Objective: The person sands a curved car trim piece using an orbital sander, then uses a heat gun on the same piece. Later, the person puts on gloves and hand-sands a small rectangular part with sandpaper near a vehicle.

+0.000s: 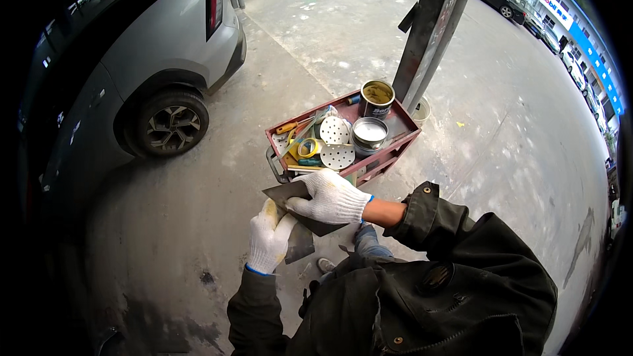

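Note:
Both my hands wear white knit gloves and meet in front of my body. My right hand [326,198] is closed on a thin, dark grey flat plate [285,191], which sticks out past the fingers to the left and below the palm. My left hand [267,237] pinches a second dark grey flat piece [301,245], its lower end hanging beside the glove. Thumb and fingers of the left hand touch or nearly touch the right-hand plate. Where the two pieces overlap is hidden by the gloves.
Just beyond my hands stands a red tool cart [403,133]. It carries an open brown-filled can [378,94], a lidded tin [369,133], perforated white discs [337,156] and yellow tape [308,148]. A steel post [432,33] rises behind it. A silver car [165,33] is parked left.

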Action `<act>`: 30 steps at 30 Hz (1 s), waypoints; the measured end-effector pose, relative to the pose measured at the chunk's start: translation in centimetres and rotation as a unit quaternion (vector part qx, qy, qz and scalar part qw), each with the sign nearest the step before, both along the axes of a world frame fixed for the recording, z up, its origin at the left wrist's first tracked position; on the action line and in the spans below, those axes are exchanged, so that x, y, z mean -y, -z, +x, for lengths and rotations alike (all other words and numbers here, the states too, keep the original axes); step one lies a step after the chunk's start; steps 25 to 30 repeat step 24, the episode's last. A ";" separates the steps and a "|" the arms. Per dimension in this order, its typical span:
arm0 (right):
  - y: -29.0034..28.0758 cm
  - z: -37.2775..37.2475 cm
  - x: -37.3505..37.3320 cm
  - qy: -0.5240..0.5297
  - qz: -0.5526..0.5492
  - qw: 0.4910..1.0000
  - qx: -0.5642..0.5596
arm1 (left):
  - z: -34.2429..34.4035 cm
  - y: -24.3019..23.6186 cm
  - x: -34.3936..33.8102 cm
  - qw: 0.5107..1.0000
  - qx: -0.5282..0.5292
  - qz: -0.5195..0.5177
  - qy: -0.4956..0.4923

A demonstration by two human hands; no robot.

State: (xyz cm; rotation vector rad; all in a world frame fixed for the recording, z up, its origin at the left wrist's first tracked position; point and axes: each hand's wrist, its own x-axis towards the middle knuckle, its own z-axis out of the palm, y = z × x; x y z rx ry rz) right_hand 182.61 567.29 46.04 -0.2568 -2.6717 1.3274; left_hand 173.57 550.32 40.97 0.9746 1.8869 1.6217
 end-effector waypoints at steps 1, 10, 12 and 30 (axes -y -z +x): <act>0.2 0.1 -0.4 0.026 -0.046 0.999 0.012 | 0.1 -0.3 0.1 0.999 -0.009 -0.048 -0.016; 2.9 0.1 -1.1 0.144 -0.173 0.974 -0.011 | 2.2 0.9 -2.2 0.981 0.157 0.087 -0.072; 3.1 0.3 -1.0 0.168 -0.206 0.964 0.003 | 2.1 1.1 -1.9 0.985 0.125 0.033 -0.117; 3.0 1.7 2.6 0.203 -0.165 0.962 -0.073 | 2.8 1.3 -1.6 0.984 -0.061 0.072 -0.151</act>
